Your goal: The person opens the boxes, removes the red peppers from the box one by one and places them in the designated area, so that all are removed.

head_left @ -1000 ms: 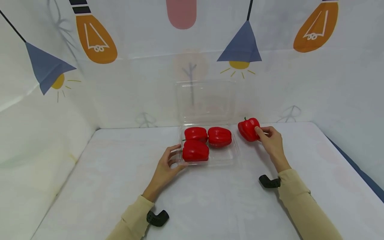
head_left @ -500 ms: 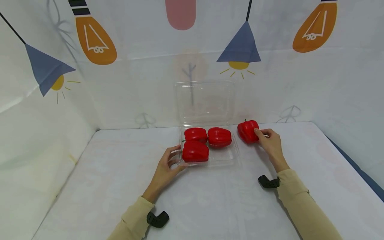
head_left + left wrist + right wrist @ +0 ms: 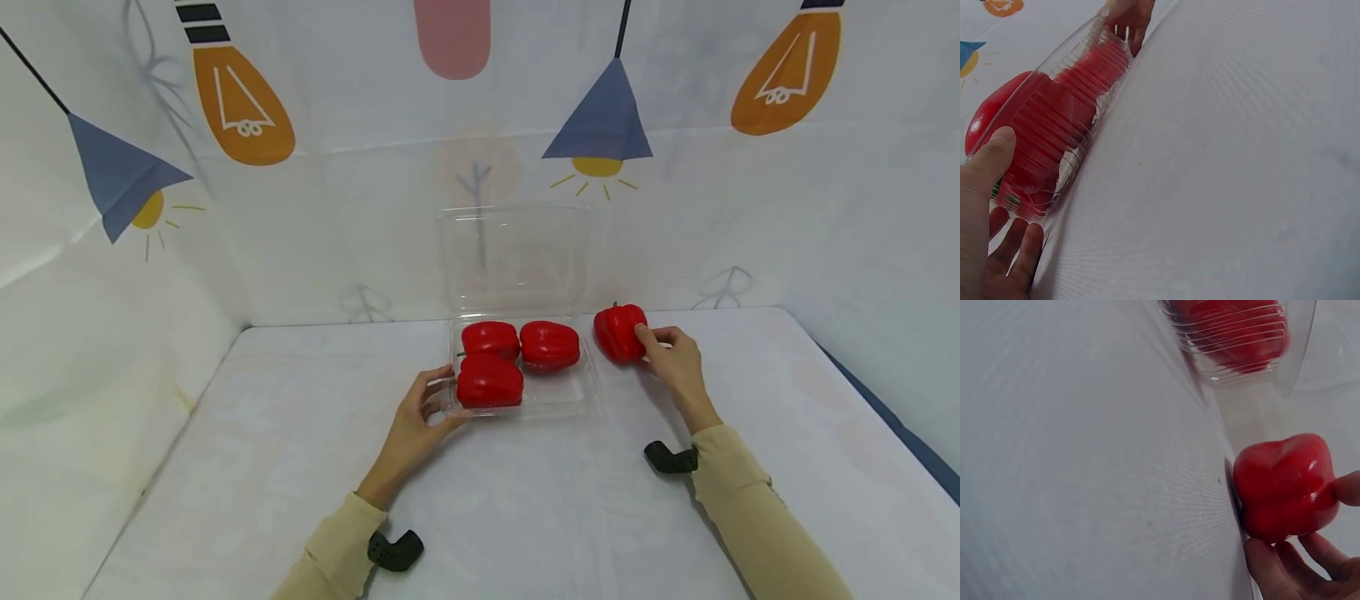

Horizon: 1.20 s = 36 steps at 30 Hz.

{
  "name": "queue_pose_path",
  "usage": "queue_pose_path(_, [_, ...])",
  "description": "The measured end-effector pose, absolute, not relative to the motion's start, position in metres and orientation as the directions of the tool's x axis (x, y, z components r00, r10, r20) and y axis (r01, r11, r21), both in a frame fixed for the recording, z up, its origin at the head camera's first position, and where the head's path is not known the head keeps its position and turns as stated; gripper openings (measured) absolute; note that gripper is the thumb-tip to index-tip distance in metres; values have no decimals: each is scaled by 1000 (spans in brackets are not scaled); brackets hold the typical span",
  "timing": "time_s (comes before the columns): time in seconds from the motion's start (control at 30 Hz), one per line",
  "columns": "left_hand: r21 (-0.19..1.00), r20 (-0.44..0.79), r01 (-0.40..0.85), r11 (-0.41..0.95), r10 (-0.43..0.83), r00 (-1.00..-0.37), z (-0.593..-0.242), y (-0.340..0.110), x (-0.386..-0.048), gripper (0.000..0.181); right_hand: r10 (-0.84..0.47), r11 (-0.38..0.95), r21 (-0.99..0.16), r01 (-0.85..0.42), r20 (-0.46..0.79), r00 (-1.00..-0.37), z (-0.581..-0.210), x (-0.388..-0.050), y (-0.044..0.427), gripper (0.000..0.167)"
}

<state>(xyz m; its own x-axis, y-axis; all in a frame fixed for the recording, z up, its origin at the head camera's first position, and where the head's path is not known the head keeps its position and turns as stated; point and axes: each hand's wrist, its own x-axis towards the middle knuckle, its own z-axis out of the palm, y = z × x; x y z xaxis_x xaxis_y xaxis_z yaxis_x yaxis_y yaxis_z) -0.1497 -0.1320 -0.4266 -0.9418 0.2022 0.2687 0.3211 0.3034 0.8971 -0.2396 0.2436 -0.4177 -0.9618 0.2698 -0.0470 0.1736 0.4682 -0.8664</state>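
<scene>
A clear plastic container (image 3: 558, 404) with its lid (image 3: 517, 258) raised stands near the table's back edge. It holds a rear-left red bell pepper (image 3: 491, 340), a second pepper (image 3: 550, 346) at the rear right, and a front-left one (image 3: 490, 382). My left hand (image 3: 412, 421) grips the container's left side, its thumb (image 3: 996, 153) against the ribbed wall. To the right of the container, my right hand (image 3: 675, 362) holds another red bell pepper (image 3: 618, 333) between thumb and fingers. In the right wrist view this pepper (image 3: 1285, 487) appears to touch the table.
A white cloth covers the table (image 3: 300, 392). Behind it rises a white curtain (image 3: 337, 217) printed with lamps and bulbs. The container's front-right part has bare floor beside the peppers.
My right hand has lowered its pepper slightly, and the pepper has turned a little more upright. The left hand and the container have stayed in place.
</scene>
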Motion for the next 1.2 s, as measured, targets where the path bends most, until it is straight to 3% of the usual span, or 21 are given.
queue_pose_path(1.2, [889, 286, 340, 306, 209, -935, -427, -132, -150, 68, 208, 499, -852, 159, -60, -976, -418, -241, 240, 70])
